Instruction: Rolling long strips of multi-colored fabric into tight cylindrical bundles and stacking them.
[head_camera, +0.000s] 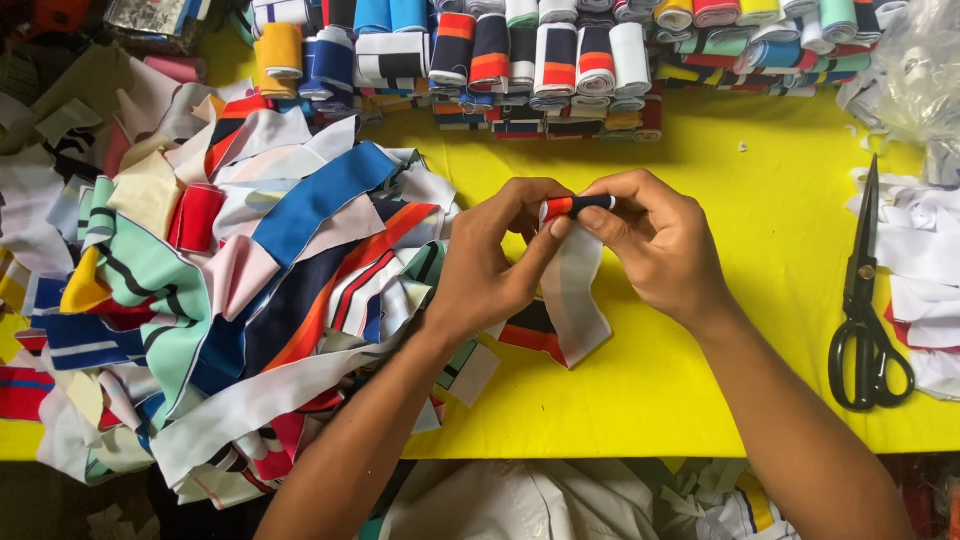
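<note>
Left hand (490, 262): pinching the left end of a striped knit fabric band in white, orange and dark navy (572, 282), thumb and forefinger closing on its rolled top edge.

Right hand (652, 240): gripping the right end of the same rolled edge, fingers curling over the dark part.

Striped band: being held just above the bright yellow table top (760, 250), near the middle of the scene, loose tail hanging down toward the near edge and resting on the table.

Lying at left, touching the left forearm: a tangled heap of loose knit strips in blue, white, red, mint and navy (230, 290), spreading over the near left edge.

Standing along the far edge: a row of rolled striped fabric bands in mixed colours (540, 60), packing closely side by side.

Lying at right, well apart from both hands: black-handled metal scissors (866, 300), blades pointing far, handles near. Just beside these, at the right edge: a pile of white cloth pieces (925, 270).
</note>
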